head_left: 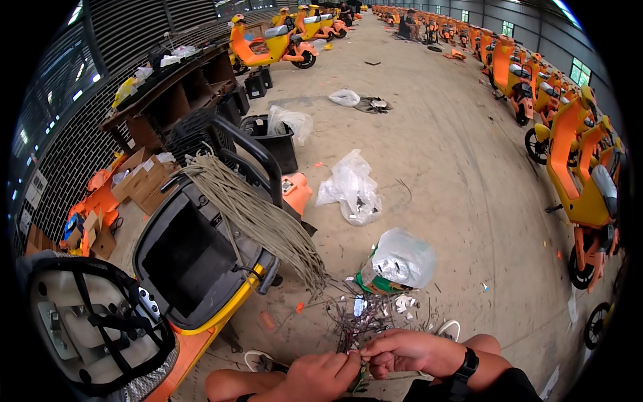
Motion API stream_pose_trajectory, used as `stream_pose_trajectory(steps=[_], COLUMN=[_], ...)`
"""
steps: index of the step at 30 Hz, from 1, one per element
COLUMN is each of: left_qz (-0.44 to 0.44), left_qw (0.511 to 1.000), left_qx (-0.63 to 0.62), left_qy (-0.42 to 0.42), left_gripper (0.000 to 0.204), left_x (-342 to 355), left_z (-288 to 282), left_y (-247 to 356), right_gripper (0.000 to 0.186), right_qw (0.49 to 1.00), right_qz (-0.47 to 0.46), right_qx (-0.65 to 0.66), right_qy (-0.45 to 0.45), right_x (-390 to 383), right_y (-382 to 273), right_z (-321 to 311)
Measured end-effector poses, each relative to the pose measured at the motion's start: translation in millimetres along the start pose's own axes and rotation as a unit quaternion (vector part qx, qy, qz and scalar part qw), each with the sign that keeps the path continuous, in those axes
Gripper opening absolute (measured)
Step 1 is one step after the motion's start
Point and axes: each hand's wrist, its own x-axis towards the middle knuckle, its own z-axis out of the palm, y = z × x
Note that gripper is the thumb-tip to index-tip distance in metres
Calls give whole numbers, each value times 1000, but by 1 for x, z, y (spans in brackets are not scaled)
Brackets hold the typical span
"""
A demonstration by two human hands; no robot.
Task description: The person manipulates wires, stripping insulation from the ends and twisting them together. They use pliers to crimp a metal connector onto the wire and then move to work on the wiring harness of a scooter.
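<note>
Head view shows the left hand and the right hand meeting low over the lap, between the bent knees, a spot that likely gives both wrists a steady base. The left fingers curl inward in a grip, and the right thumb and forefinger pinch toward the same point. Between them is a small piece with a hint of green; it is too small and shaded to tell its kind, but so fine a pinch suits something slight.

Dark wire scraps lie on the floor just past the fingers. Beyond them stands a green bucket with a clear bag bulging from its mouth, seemingly as a liner. At the left, a bundle of cables drapes over the edge of a scooter, perhaps so that the strands hang loose and untangled. The scooter's seat is tipped up, underside showing, which leaves the storage box uncovered.
</note>
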Motion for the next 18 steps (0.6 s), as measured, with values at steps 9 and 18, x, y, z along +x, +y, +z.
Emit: stream_pose_trajectory(steps=[9,18], left_qz=[-186,-401], left_qw=[964,782], left_qx=[-187,-449], left_qy=[-41,-161], left_gripper=[11,16], left_x=[-11,-23], left_z=[19,36], left_y=[-16,-21], right_gripper=[47,46], right_qw=[765,277], right_qz=[-372,-518], right_qx=[-482,-789], right_qy=[212,179], right_x=[-10,-37], right_y=[15,54], right_z=[-4,31])
